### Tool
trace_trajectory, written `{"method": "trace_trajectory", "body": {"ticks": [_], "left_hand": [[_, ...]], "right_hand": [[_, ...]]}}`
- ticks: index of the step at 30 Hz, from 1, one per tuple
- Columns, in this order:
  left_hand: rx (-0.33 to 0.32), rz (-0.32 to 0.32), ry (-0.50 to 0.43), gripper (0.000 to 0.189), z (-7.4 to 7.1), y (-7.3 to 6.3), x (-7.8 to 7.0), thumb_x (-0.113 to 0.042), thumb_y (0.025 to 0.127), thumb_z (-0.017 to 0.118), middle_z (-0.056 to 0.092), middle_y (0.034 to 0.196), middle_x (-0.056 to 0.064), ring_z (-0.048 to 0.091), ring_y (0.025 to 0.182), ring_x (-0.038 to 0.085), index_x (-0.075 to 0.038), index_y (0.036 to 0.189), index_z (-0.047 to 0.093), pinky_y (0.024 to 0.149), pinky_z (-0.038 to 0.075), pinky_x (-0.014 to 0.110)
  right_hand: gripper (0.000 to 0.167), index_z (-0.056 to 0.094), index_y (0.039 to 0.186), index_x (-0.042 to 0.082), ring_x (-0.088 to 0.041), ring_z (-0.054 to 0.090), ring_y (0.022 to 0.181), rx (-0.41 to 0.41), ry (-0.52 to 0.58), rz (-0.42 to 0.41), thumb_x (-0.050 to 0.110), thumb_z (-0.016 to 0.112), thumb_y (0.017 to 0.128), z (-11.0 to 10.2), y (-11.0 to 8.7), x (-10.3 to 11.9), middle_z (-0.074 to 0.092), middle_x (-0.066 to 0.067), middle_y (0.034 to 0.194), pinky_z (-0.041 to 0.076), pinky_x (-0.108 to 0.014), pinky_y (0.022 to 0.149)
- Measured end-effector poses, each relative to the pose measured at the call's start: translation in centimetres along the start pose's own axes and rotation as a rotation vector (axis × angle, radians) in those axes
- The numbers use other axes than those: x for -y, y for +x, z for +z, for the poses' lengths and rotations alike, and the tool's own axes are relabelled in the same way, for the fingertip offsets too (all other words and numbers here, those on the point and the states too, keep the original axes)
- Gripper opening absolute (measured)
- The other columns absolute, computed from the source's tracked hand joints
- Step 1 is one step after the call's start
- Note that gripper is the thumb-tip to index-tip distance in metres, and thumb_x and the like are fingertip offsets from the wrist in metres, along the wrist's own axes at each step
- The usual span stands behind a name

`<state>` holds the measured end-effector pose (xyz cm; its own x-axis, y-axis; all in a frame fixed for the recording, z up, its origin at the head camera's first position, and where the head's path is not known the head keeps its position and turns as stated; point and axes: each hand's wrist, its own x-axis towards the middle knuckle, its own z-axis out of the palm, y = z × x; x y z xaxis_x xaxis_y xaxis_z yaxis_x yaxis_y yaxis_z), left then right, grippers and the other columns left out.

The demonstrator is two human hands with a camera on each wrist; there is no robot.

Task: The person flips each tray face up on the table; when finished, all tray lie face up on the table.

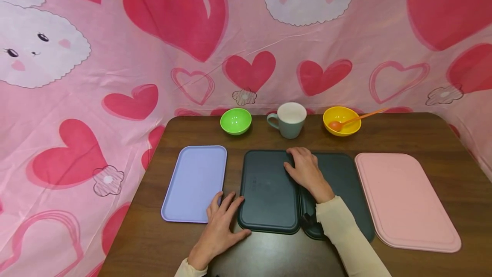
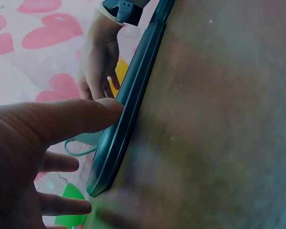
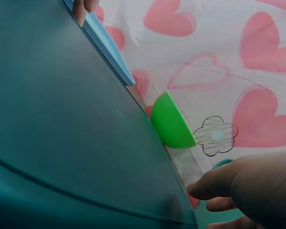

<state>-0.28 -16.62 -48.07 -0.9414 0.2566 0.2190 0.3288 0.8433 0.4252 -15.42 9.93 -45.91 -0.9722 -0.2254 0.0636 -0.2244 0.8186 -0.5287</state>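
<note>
In the head view, two dark green trays lie side by side, the left one (image 1: 269, 191) fully visible and the right one (image 1: 340, 178) partly under the right forearm. My left hand (image 1: 220, 231) spreads its fingers at the left tray's near left corner, thumb at the near edge. The thumb (image 2: 81, 119) overlaps that tray's rim in the left wrist view. At the far right corner of the same tray is my right hand (image 1: 306, 170), fingers extended over the seam between both trays. Its fingertips lie right by the tray's edge in the right wrist view.
A lavender tray (image 1: 196, 183) lies to the left and a pink tray (image 1: 407, 200) to the right. Along the back of the wooden table (image 1: 134, 243) stand a green bowl (image 1: 235, 122), a grey-green mug (image 1: 291, 123) and a yellow bowl (image 1: 351, 129) with an orange spoon (image 1: 363, 117).
</note>
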Motion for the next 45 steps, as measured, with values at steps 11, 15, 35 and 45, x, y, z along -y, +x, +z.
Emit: {"method": "trace_trajectory", "body": {"ticks": [11,15,35,45], "left_hand": [[0.072,-0.021,0.043,0.087,0.4,0.3,-0.3,-0.045,0.064,0.092,0.056,0.143,0.018,0.027,0.140,0.054,-0.022,0.140,0.057,0.100,0.020,0.068],[0.080,-0.019,0.069,0.085,0.5,0.5,-0.4,-0.050,0.065,0.090,0.056,0.144,0.017,0.026,0.142,0.054,-0.023,0.140,0.058,0.100,0.019,0.072],[0.016,0.020,0.013,0.085,1.0,0.8,-0.3,-0.046,0.055,0.094,0.061,0.138,0.022,0.024,0.150,0.045,-0.019,0.131,0.066,0.100,0.013,0.078],[-0.023,0.017,-0.048,0.086,1.0,1.0,-0.2,-0.040,0.052,0.097,0.062,0.137,0.023,0.024,0.150,0.046,-0.018,0.129,0.067,0.102,0.011,0.077]], "right_hand": [[0.037,0.064,0.124,0.006,-0.039,0.047,0.131,0.045,-0.020,0.005,0.024,0.069,0.093,0.4,-0.1,-0.3,0.065,-0.018,0.130,0.030,-0.066,0.102],[0.037,0.064,0.125,0.007,-0.039,0.046,0.133,0.047,-0.024,0.003,0.025,0.068,0.093,0.4,-0.2,-0.4,0.065,-0.017,0.131,0.028,-0.068,0.103],[0.034,0.064,0.125,0.007,-0.043,0.043,0.139,0.053,-0.007,-0.041,0.022,0.068,0.094,0.4,-0.4,-0.4,0.065,-0.016,0.133,0.021,-0.071,0.105],[0.035,0.064,0.125,0.006,-0.041,0.044,0.139,0.064,0.011,-0.040,0.022,0.069,0.094,0.4,-0.4,-0.5,0.065,-0.015,0.133,0.019,-0.072,0.106]]}}
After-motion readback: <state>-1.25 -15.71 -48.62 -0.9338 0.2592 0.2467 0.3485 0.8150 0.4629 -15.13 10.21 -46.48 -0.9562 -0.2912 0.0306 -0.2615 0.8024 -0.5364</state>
